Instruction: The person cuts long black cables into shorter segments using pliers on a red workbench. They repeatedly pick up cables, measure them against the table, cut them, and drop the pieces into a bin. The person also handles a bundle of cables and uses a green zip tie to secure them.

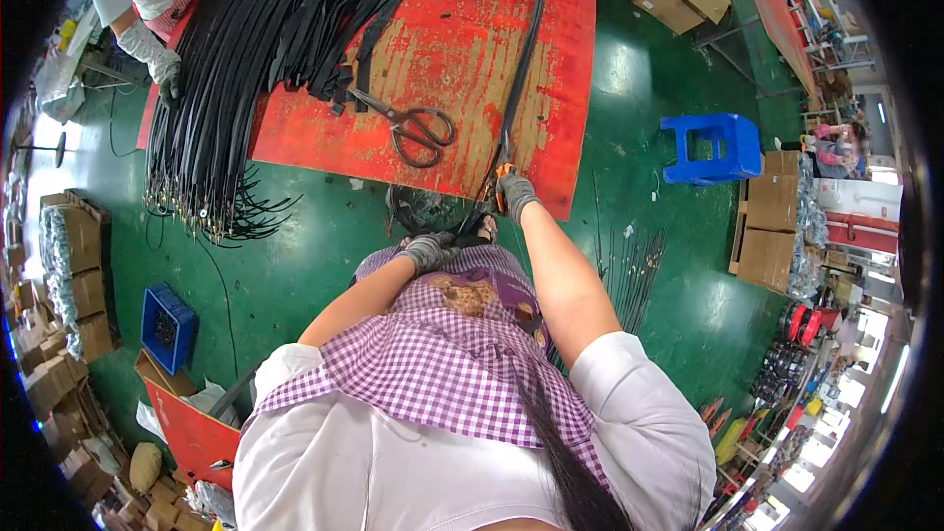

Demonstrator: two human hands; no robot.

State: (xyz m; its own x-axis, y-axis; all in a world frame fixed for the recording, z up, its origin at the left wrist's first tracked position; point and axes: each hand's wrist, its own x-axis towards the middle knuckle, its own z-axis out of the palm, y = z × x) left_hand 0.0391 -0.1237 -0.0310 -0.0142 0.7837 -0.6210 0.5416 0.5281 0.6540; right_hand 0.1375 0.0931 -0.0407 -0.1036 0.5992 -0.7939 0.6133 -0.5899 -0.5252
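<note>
My right hand (516,194), in a grey glove, is closed round an orange-handled hand tool (502,173) at the table's near edge. The tool's grey jaws point away from me, against a long black cable strip (525,59) that runs down the table. Whether it is pliers or cutters I cannot tell. My left hand (430,253), also gloved, is curled at my lap near thin dark strands below the edge; what its fingers hold is hidden. Large black-handled scissors (408,128) lie on the worn red table (462,59), left of the cable strip.
A thick bundle of black cables (231,69) hangs over the table's left side, beside a co-worker's gloved hand (157,64). A black bag (428,206) is under the edge. Blue stool (713,147) and cartons (772,221) stand right; a blue crate (169,327) sits left.
</note>
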